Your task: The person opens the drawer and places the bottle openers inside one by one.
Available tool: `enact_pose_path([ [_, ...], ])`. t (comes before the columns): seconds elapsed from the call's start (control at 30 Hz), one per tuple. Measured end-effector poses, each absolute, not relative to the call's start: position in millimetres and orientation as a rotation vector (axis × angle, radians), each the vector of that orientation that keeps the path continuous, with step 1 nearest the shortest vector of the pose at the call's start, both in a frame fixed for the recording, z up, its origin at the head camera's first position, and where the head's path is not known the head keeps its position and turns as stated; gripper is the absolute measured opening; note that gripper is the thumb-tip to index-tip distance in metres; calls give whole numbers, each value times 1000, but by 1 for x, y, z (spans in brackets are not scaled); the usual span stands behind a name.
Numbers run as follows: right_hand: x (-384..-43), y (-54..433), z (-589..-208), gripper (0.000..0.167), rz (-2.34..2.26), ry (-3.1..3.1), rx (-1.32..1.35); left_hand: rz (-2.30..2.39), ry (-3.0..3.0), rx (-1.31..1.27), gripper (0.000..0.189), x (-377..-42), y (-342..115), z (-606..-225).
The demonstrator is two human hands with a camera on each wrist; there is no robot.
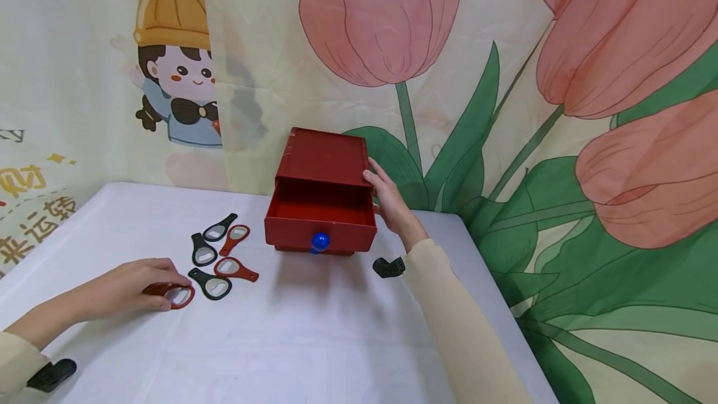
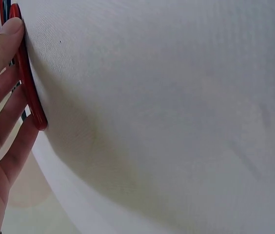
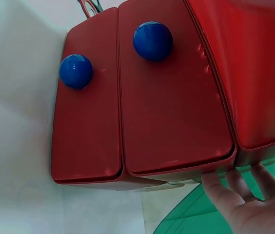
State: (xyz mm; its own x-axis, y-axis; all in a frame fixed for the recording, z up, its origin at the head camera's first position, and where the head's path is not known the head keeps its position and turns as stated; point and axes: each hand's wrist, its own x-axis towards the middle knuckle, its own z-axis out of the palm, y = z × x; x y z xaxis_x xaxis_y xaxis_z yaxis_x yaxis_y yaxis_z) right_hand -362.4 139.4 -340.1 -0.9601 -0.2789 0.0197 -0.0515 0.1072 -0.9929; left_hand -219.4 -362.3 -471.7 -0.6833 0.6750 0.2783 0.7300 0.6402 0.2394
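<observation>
My left hand (image 1: 134, 288) pinches a red bottle opener (image 1: 181, 297) by its handle, low over the table. In the left wrist view the thumb lies on one face of the opener (image 2: 29, 80) and the fingers on the other. Beside it lie several more openers, among them a black one (image 1: 210, 283) and a red one (image 1: 236, 270). My right hand (image 1: 392, 202) rests its extended fingers against the right side of a small red drawer box (image 1: 325, 156). The box's upper drawer (image 1: 291, 232) is pulled out, its visible inside holding nothing.
Blue knobs sit on both drawer fronts, the upper knob (image 3: 152, 41) and the lower knob (image 3: 76, 71). A white cloth covers the table (image 1: 314, 341). Behind the box hangs a printed fabric backdrop (image 1: 269, 80) with tulips.
</observation>
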Motion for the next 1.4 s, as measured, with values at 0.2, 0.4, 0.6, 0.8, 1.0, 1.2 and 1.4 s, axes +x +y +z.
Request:
enact_pose_path([
  [0.2,-361,138,-340,64,-1947,2211,-348,-527,-2707,-1132,36,-217,-361,-470],
  [0.4,-363,139,-339,64,-1956,2201,-332,-529,-2700,-1086,38,-218,-361,-468],
  [0.6,-363,140,-339,64,-1952,2202,-338,-570,-2665,-1078,40,-218,-361,-461],
  [0.8,-362,139,-339,65,-1946,2208,-344,-563,-2631,-1050,42,-221,-354,-443],
  [1.0,-361,139,-339,65,-1948,2199,-323,-584,-2686,-944,40,-225,-343,-417],
  [1.2,-362,138,-340,65,-1948,2194,-334,-612,-2709,-861,40,-233,-324,-380],
  [1.4,-362,140,-340,64,-1953,2195,-343,-568,-2706,-895,38,-242,-299,-337],
])
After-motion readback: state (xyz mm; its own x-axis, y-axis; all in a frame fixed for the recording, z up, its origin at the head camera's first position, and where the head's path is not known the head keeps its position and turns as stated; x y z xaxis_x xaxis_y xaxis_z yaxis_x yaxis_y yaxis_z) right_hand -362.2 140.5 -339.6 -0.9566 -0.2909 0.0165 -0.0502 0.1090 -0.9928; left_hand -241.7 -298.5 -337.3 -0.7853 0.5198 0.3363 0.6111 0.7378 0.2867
